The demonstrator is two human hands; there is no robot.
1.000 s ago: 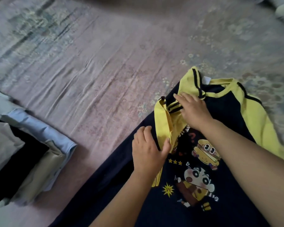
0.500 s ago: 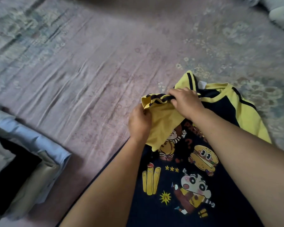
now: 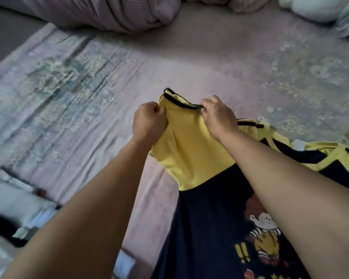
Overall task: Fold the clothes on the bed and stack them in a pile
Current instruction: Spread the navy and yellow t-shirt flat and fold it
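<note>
Both hands are drawing the yellow sleeve (image 3: 186, 146) out toward eleven o'clock, off the shirt's navy front; left hand (image 3: 148, 122) and right hand (image 3: 218, 115) are now gripping its striped cuff apart.

I see two bare forearms reaching out below my view, no sleeves down to the wrists, and neither the left hand (image 3: 148, 122) nor the right hand (image 3: 218, 115) wears gloves, rings or a watch.

Two hands are in view, the left hand (image 3: 148, 122) and the right hand (image 3: 218, 115), both gripping one navy and yellow shirt (image 3: 206, 208). One blurred pile of folded clothes (image 3: 10, 214) lies left of the hands. One rolled blanket (image 3: 113, 13) lies beyond them on the bed (image 3: 210, 63).
</note>
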